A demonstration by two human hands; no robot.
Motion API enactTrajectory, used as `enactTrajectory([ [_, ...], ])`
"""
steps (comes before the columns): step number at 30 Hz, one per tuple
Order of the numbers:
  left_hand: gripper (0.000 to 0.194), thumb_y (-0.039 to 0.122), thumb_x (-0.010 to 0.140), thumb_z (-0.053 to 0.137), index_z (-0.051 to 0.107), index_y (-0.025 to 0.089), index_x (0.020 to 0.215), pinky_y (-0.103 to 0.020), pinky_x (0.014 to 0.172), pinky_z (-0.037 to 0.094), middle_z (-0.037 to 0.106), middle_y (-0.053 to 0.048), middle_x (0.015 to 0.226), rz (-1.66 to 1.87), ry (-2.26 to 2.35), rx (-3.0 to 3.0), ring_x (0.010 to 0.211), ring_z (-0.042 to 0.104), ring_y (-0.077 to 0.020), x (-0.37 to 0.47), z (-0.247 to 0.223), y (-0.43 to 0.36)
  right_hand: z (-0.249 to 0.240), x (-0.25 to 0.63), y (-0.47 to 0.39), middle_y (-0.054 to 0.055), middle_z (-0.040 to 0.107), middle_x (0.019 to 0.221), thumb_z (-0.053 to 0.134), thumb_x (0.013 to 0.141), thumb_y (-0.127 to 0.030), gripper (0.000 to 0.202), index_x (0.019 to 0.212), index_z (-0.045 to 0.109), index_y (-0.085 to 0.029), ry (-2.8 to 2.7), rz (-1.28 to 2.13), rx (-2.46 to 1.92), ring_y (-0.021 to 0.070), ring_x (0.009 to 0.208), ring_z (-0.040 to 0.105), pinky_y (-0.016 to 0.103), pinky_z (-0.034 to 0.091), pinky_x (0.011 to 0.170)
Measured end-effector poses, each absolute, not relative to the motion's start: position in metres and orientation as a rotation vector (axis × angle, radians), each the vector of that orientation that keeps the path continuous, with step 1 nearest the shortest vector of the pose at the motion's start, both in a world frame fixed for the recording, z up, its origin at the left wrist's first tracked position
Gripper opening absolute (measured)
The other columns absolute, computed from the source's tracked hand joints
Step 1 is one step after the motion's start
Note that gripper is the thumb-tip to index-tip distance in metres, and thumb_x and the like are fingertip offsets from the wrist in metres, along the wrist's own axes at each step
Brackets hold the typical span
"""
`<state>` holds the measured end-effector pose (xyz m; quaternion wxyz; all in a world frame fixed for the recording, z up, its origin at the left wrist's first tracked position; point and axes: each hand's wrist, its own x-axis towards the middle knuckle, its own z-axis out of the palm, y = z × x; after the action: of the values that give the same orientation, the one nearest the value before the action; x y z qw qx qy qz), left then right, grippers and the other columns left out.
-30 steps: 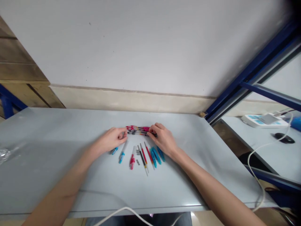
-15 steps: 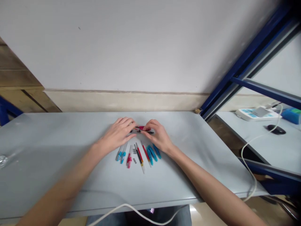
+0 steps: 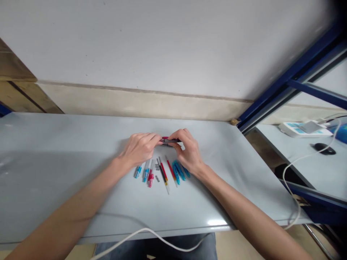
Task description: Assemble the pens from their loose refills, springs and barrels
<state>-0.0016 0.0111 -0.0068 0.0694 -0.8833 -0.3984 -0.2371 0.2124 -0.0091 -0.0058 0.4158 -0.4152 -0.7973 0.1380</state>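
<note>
Near the back of the grey table, my left hand (image 3: pixel 141 146) is closed around the left end of a dark pen (image 3: pixel 169 141). My right hand (image 3: pixel 189 150) pinches its other end between thumb and fingers. Something pink (image 3: pixel 165 137) shows just behind it, partly hidden by my fingers. In front of my hands lie clear pen barrels with blue grips (image 3: pixel 146 171) and one with a pink grip (image 3: pixel 151 178). Beside them are red and black pen refills (image 3: pixel 163 169), small grey pieces (image 3: pixel 157 178) and blue pen parts (image 3: pixel 179 172) close to my right wrist.
A white cable (image 3: pixel 146 229) crosses the table's front edge (image 3: pixel 108 235). To the right, past a blue metal frame (image 3: pixel 320 92), another surface holds a white device with blue keys (image 3: pixel 303 130) and a black mouse (image 3: pixel 324 148). A wall rises behind the table.
My left fingers have gone from loosely spread to closed on the dark pen, which both hands now grip. My view has shifted and tilted slightly.
</note>
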Motion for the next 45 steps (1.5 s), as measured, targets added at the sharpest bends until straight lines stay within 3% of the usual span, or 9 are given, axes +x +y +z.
enactTrajectory([
  [7,0.036,0.025,0.108,0.036,0.068,0.017,0.095,-0.031,0.066,0.041,0.069,-0.007,0.087,-0.644,-1.112,-2.571,0.081,0.066,-0.0191,0.0,-0.004,0.001,-0.006,0.21,-0.012,0.006,0.066,0.085,0.042,0.107,-0.029,0.029,0.095,0.067,-0.02,-2.061,0.405,-1.14,0.0198,0.081,0.059,0.032,0.045,0.08],
  [11,0.028,0.023,0.107,0.041,0.066,0.018,0.095,-0.03,0.062,0.04,0.072,-0.004,0.084,-0.742,-1.18,-2.556,0.077,0.068,-0.0184,0.002,-0.006,-0.004,-0.01,0.212,-0.012,0.009,0.067,0.111,0.06,0.1,-0.032,0.02,0.116,0.064,-0.022,-2.011,0.453,-0.985,0.0236,0.102,0.061,0.036,0.049,0.089],
  [13,0.022,0.023,0.106,0.044,0.065,0.019,0.099,-0.029,0.06,0.038,0.073,-0.003,0.084,-0.779,-1.184,-2.554,0.075,0.068,-0.0179,0.003,-0.006,-0.006,-0.011,0.211,-0.013,0.009,0.069,0.108,0.058,0.101,-0.034,0.02,0.117,0.065,-0.022,-2.018,0.475,-0.986,0.0235,0.098,0.063,0.037,0.049,0.088],
  [17,0.02,0.018,0.105,0.045,0.062,0.019,0.094,-0.029,0.061,0.037,0.073,-0.003,0.086,-0.797,-1.131,-2.583,0.078,0.068,-0.0181,0.005,-0.007,-0.007,-0.009,0.209,-0.017,0.007,0.069,0.096,0.051,0.103,-0.022,0.016,0.102,0.067,-0.022,-2.019,0.387,-1.015,0.0231,0.092,0.06,0.037,0.048,0.084],
  [21,0.022,0.021,0.105,0.045,0.062,0.019,0.091,-0.028,0.06,0.035,0.074,-0.004,0.087,-0.797,-1.171,-2.594,0.081,0.069,-0.0186,0.008,-0.007,-0.008,-0.006,0.207,-0.019,0.009,0.07,0.103,0.051,0.103,-0.022,0.016,0.113,0.063,-0.021,-2.135,0.296,-1.052,0.0246,0.094,0.057,0.039,0.046,0.085],
  [28,0.025,0.023,0.105,0.042,0.063,0.021,0.091,-0.03,0.053,0.024,0.072,-0.001,0.074,-0.681,-1.323,-2.634,0.063,0.065,-0.0176,0.012,-0.011,-0.008,-0.013,0.21,-0.012,0.007,0.072,0.088,0.056,0.1,-0.017,0.015,0.097,0.07,-0.021,-2.132,0.187,-0.956,0.0248,0.09,0.053,0.039,0.046,0.082],
  [34,0.028,0.038,0.107,0.043,0.066,0.024,0.102,-0.029,0.056,0.032,0.073,-0.003,0.081,-0.637,-1.315,-2.684,0.069,0.067,-0.0194,0.006,-0.011,-0.007,-0.014,0.213,-0.012,0.007,0.061,0.089,0.04,0.1,-0.008,0.029,0.082,0.06,-0.021,-2.102,0.059,-0.99,0.0214,0.085,0.05,0.034,0.044,0.077],
  [41,0.028,0.018,0.104,0.04,0.067,0.023,0.103,-0.029,0.06,0.035,0.071,-0.004,0.092,-0.616,-1.311,-2.617,0.085,0.067,-0.0189,0.002,-0.006,-0.008,-0.007,0.22,-0.012,0.007,0.059,0.093,0.033,0.098,-0.003,0.035,0.111,0.061,-0.02,-2.346,0.058,-1.085,0.0218,0.087,0.052,0.033,0.043,0.082],
  [45,0.026,0.014,0.101,0.041,0.066,0.021,0.096,-0.031,0.059,0.033,0.066,-0.004,0.087,-0.608,-1.324,-2.589,0.083,0.064,-0.0195,0.0,-0.002,-0.006,-0.003,0.226,-0.006,0.007,0.06,0.088,0.044,0.104,-0.019,0.02,0.099,0.063,-0.019,-2.253,0.113,-1.034,0.0223,0.086,0.054,0.034,0.044,0.08],
])
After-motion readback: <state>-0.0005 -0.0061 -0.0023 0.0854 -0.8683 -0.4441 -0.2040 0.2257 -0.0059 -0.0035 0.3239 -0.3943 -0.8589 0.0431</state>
